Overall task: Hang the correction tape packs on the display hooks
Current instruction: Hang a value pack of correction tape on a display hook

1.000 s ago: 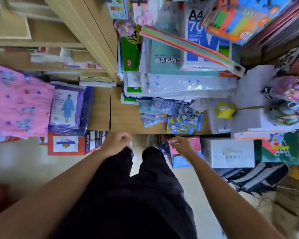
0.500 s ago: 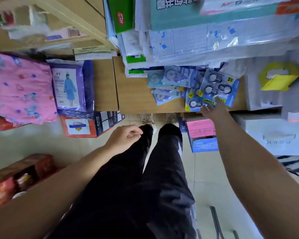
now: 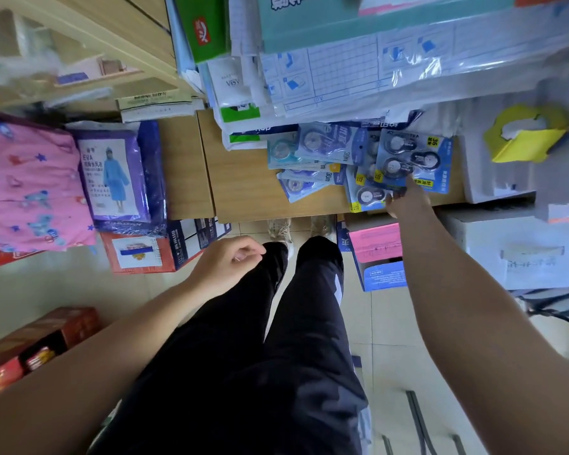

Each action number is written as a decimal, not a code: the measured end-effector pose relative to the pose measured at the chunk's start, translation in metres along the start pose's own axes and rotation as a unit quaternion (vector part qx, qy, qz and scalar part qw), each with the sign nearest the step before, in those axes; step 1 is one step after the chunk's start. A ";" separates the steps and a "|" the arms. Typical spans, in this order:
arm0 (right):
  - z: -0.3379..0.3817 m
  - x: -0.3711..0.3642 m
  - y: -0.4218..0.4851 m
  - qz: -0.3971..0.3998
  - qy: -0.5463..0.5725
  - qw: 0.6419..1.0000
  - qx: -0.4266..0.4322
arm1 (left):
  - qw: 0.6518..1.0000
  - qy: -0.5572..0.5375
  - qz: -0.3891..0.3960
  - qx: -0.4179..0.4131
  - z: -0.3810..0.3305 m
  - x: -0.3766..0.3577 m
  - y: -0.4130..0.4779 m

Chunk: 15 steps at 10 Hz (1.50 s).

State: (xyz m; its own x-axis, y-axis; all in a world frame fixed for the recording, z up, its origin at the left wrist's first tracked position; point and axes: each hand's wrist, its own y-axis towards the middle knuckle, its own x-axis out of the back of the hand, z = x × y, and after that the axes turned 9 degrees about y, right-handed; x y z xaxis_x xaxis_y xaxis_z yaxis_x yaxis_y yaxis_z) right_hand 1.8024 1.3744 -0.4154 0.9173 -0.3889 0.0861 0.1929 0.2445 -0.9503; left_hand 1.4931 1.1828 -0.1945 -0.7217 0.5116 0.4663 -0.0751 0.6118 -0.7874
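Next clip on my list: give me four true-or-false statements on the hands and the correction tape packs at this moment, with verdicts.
1. The right hand touches the correction tape packs on the wooden shelf. True.
2. The left hand holds a pack. False: it holds nothing, its fingers loosely curled beside the thigh.
3. The packs hang on display hooks. False: they lie piled on the shelf.
4. A purple raincoat pack lies left of the tape packs. True.
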 end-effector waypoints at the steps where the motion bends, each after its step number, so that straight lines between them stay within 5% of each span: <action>1: -0.002 0.009 -0.024 -0.013 -0.099 0.991 0.092 | 1.000 -0.001 0.002 -0.013 0.002 -0.002 -0.002; 3: 0.006 0.018 -0.118 -0.110 0.057 0.985 0.119 | 0.998 0.013 0.022 -0.061 -0.014 -0.001 -0.001; 6: 0.008 0.066 -0.252 -0.002 -0.221 0.946 0.239 | 0.991 -0.088 0.023 -0.095 -0.070 0.025 0.010; 8: 0.025 0.056 -0.293 0.132 -0.281 0.907 0.283 | 0.968 -0.221 0.104 -0.057 -0.115 0.016 -0.009; 11: 0.062 0.079 -0.327 0.281 -0.162 0.896 0.303 | 0.936 -0.326 -0.109 -0.069 -0.164 -0.008 -0.069; 13: 0.074 0.118 -0.337 0.355 -0.138 0.885 0.268 | 0.867 -0.468 -0.171 0.015 -0.207 -0.034 -0.095; 15: 0.086 0.127 -0.356 0.357 -0.094 0.897 0.242 | 0.853 -0.485 -0.192 -0.035 -0.229 -0.008 -0.113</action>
State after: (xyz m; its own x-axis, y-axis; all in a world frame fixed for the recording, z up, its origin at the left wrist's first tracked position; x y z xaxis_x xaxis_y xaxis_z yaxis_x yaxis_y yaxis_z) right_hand 1.8799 1.3145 -0.0409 0.9015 0.1658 -0.3997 -0.3796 0.7465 -0.5464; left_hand 1.6655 1.2475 -0.0167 -0.8851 -0.4533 0.1056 -0.4175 0.6731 -0.6105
